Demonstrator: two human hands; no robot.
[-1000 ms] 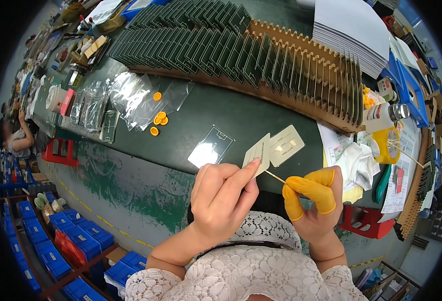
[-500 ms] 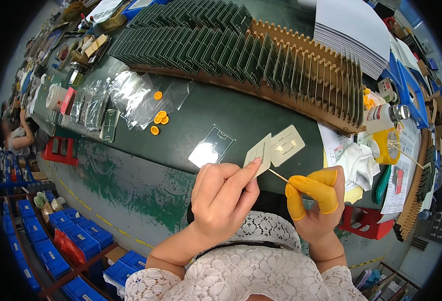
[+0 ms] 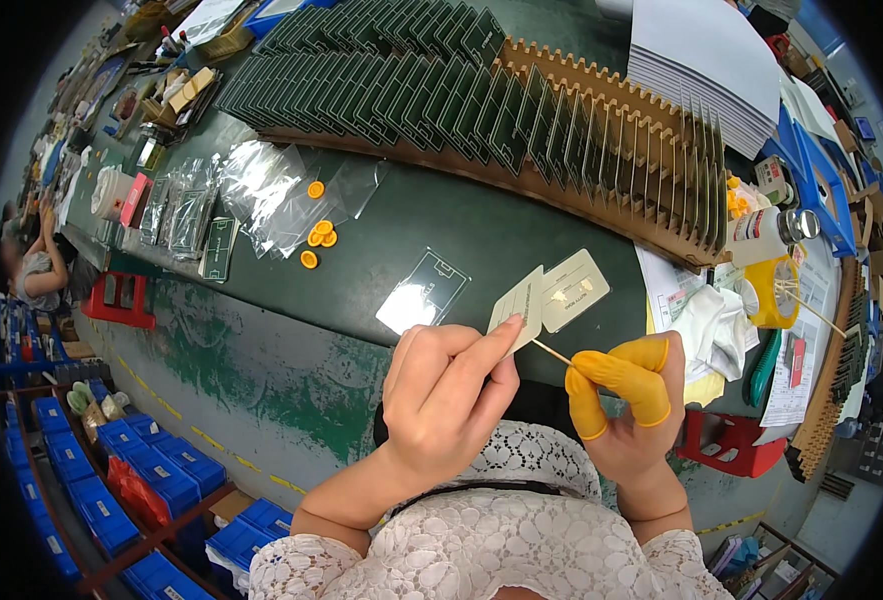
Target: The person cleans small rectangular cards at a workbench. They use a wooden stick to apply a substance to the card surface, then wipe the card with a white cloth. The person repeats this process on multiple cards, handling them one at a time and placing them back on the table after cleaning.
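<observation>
My left hand pinches a cream-coloured card by its near edge, tilted above the table. Yellow finger cots cover the thumb and fingertips of my right hand, which grips a thin wooden stick. The stick's far end meets the lower right edge of the held card; its tip is hidden or too small to make out. Just behind, a second cream card with a small gold patch is partly overlapped by the first. Left of them a glossy dark green card lies on the green tabletop.
Slotted brown racks hold rows of dark green cards across the back. On the right are a clear bottle, a yellow cup with sticks, and a white cloth. Orange rings and plastic bags lie left.
My right hand and the stick have shifted slightly left, toward the held card. My left hand and its card stay nearly still. A person far left has moved their hands a little.
</observation>
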